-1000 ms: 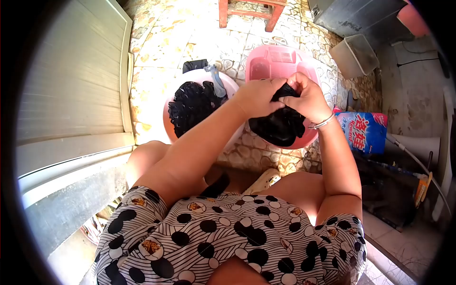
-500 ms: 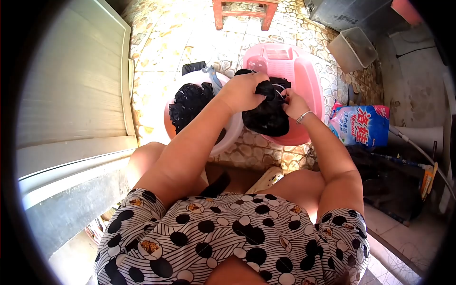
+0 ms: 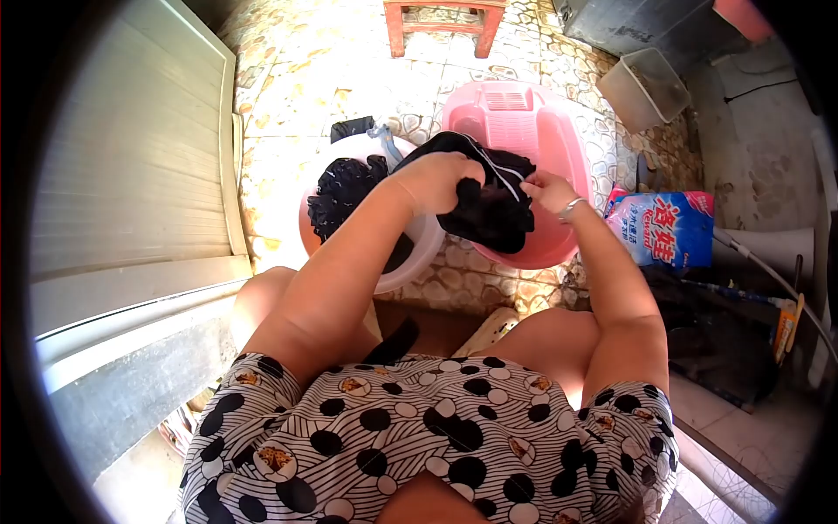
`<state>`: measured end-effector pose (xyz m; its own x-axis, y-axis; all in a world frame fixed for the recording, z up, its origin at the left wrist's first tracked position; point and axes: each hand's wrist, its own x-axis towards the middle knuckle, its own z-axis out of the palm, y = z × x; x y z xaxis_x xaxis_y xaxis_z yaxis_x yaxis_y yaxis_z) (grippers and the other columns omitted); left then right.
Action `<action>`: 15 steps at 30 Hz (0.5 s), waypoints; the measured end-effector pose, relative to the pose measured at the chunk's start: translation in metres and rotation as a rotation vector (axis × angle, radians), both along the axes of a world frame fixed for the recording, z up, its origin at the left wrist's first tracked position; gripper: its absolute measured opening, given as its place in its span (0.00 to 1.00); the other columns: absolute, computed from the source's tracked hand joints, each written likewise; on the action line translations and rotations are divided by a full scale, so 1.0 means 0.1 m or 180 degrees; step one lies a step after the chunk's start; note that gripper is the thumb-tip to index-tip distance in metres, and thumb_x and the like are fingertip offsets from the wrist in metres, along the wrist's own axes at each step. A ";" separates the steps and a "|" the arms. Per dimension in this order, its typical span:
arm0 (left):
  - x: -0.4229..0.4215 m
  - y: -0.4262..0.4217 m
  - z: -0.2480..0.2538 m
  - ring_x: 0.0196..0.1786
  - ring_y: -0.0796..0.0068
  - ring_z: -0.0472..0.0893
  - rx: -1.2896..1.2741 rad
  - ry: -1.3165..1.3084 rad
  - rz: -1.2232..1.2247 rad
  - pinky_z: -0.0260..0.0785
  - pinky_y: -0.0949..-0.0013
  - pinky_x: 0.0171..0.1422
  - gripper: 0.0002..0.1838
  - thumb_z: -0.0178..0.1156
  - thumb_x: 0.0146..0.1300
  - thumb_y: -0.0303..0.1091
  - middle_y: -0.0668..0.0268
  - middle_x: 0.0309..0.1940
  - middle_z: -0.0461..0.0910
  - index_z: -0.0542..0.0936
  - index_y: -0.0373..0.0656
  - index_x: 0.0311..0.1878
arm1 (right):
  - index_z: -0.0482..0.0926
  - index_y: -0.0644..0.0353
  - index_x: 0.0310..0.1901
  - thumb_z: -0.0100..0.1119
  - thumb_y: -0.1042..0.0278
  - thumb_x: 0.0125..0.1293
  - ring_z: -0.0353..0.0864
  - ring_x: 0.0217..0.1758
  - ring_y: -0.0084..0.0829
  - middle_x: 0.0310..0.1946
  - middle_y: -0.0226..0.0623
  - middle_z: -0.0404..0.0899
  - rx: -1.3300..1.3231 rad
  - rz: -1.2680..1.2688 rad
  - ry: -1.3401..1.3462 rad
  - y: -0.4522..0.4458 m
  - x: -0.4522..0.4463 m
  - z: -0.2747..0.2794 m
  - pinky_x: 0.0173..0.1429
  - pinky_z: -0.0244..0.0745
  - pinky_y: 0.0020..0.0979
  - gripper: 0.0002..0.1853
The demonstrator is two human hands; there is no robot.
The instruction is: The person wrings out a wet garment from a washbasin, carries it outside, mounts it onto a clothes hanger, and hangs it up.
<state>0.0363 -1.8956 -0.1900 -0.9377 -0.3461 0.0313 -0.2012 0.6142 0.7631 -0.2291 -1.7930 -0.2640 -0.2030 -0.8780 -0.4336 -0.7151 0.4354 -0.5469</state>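
A black garment with white piping [image 3: 493, 218] hangs stretched between my hands, over the near left side of a pink basin [image 3: 572, 166]. Bunched black fabric is gripped in my left hand [image 3: 443, 179], above the gap between the two tubs. My right hand [image 3: 550, 189] pinches the garment's right edge between thumb and fingers. Left of it stands a round pale tub [image 3: 426, 253] holding a heap of black clothing [image 3: 340, 196]. A grey-blue cloth [image 3: 385, 144] lies over that tub's far rim.
A blue and pink detergent bag [image 3: 668, 229] stands right of the pink basin. Beyond it are a clear plastic bin [image 3: 633, 92] and a red wooden stool [image 3: 443, 26]. A pale panel door [image 3: 135, 157] borders the left side. My knees flank the tubs.
My hands have moved apart, the left toward the left and slightly nearer me, the right a little rightward. The black garment is spread wider, showing more of its white piping.
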 end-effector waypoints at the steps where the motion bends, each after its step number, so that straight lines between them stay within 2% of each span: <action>1: -0.03 0.06 0.05 0.43 0.55 0.74 0.0005 0.0002 -0.0003 0.65 0.62 0.47 0.14 0.54 0.42 0.20 0.57 0.35 0.73 0.77 0.48 0.34 | 0.73 0.61 0.46 0.57 0.65 0.58 0.76 0.38 0.29 0.34 0.39 0.77 0.0005 -0.0003 0.0002 -0.03 0.10 -0.02 0.41 0.71 0.28 0.16; 3: -0.06 0.15 0.14 0.44 0.57 0.73 0.0103 -0.0455 -0.0117 0.65 0.65 0.46 0.19 0.53 0.37 0.14 0.61 0.35 0.73 0.76 0.45 0.35 | 0.73 0.60 0.48 0.59 0.58 0.53 0.76 0.42 0.42 0.41 0.47 0.76 -0.0615 0.0361 0.0888 -0.09 0.29 -0.06 0.49 0.71 0.37 0.22; 4: -0.06 0.16 0.13 0.44 0.56 0.73 0.0111 -0.0357 -0.0186 0.65 0.64 0.46 0.19 0.54 0.37 0.14 0.61 0.35 0.72 0.76 0.46 0.35 | 0.73 0.59 0.47 0.55 0.60 0.55 0.75 0.44 0.47 0.42 0.50 0.75 -0.0536 0.0717 0.1313 -0.11 0.35 -0.12 0.52 0.69 0.39 0.19; 5: -0.06 0.16 0.12 0.44 0.56 0.73 0.0106 -0.0364 -0.0180 0.65 0.64 0.46 0.19 0.54 0.37 0.14 0.61 0.35 0.72 0.76 0.46 0.35 | 0.73 0.59 0.47 0.55 0.60 0.55 0.75 0.44 0.47 0.42 0.50 0.75 -0.0543 0.0721 0.1307 -0.13 0.42 -0.16 0.52 0.69 0.39 0.19; 7: -0.06 0.17 0.13 0.44 0.56 0.73 0.0065 -0.0474 -0.0166 0.65 0.63 0.45 0.19 0.54 0.37 0.14 0.61 0.35 0.72 0.76 0.46 0.34 | 0.73 0.61 0.46 0.49 0.64 0.58 0.74 0.45 0.49 0.43 0.50 0.74 0.0052 0.0654 0.1624 -0.18 0.52 -0.16 0.51 0.69 0.40 0.16; 8: -0.05 0.16 0.13 0.44 0.56 0.73 0.0068 -0.0473 -0.0156 0.65 0.63 0.45 0.19 0.54 0.37 0.14 0.61 0.35 0.72 0.76 0.46 0.34 | 0.74 0.62 0.44 0.44 0.68 0.58 0.74 0.46 0.49 0.43 0.52 0.74 0.0111 0.0709 0.1672 -0.20 0.53 -0.13 0.52 0.69 0.41 0.14; 9: -0.02 0.15 0.17 0.44 0.56 0.73 0.0109 -0.0458 -0.0152 0.65 0.64 0.46 0.19 0.53 0.36 0.14 0.60 0.34 0.72 0.76 0.45 0.34 | 0.74 0.62 0.44 0.44 0.68 0.58 0.74 0.46 0.49 0.43 0.52 0.74 0.0112 0.0723 0.1670 -0.20 0.50 -0.16 0.52 0.69 0.41 0.14; 11: 0.04 0.07 0.16 0.43 0.57 0.74 0.0141 -0.0448 -0.0149 0.65 0.65 0.46 0.19 0.52 0.36 0.13 0.60 0.34 0.73 0.76 0.44 0.34 | 0.75 0.65 0.41 0.43 0.69 0.54 0.74 0.46 0.51 0.40 0.55 0.75 -0.0144 -0.0340 0.1388 -0.25 0.33 -0.26 0.52 0.67 0.43 0.15; 12: 0.09 0.00 0.12 0.42 0.55 0.74 0.0295 -0.0189 -0.0106 0.66 0.64 0.45 0.18 0.52 0.36 0.14 0.58 0.33 0.74 0.76 0.43 0.33 | 0.76 0.65 0.39 0.43 0.69 0.53 0.74 0.45 0.52 0.40 0.56 0.75 -0.0113 -0.0547 0.1443 -0.27 0.21 -0.25 0.51 0.68 0.43 0.16; 13: 0.15 -0.07 0.09 0.40 0.54 0.75 0.0449 0.0071 -0.0067 0.67 0.63 0.43 0.17 0.51 0.36 0.16 0.56 0.33 0.76 0.77 0.43 0.32 | 0.77 0.65 0.37 0.42 0.67 0.53 0.75 0.44 0.52 0.39 0.56 0.76 -0.0380 -0.1183 0.1319 -0.27 0.08 -0.26 0.51 0.68 0.43 0.16; 14: 0.21 -0.12 0.08 0.38 0.55 0.75 0.0532 0.0122 0.0070 0.67 0.66 0.42 0.18 0.49 0.35 0.15 0.54 0.31 0.76 0.77 0.42 0.32 | 0.78 0.63 0.34 0.47 0.70 0.50 0.75 0.43 0.51 0.37 0.55 0.76 -0.0338 -0.1456 0.1169 -0.31 -0.18 -0.38 0.49 0.70 0.41 0.12; 15: 0.27 -0.22 0.04 0.37 0.61 0.76 0.0671 0.0025 0.0128 0.67 0.69 0.42 0.19 0.48 0.35 0.14 0.56 0.30 0.77 0.77 0.43 0.33 | 0.78 0.66 0.35 0.42 0.68 0.54 0.76 0.43 0.51 0.38 0.54 0.77 -0.0334 -0.0862 0.1219 -0.24 -0.56 -0.58 0.48 0.71 0.41 0.15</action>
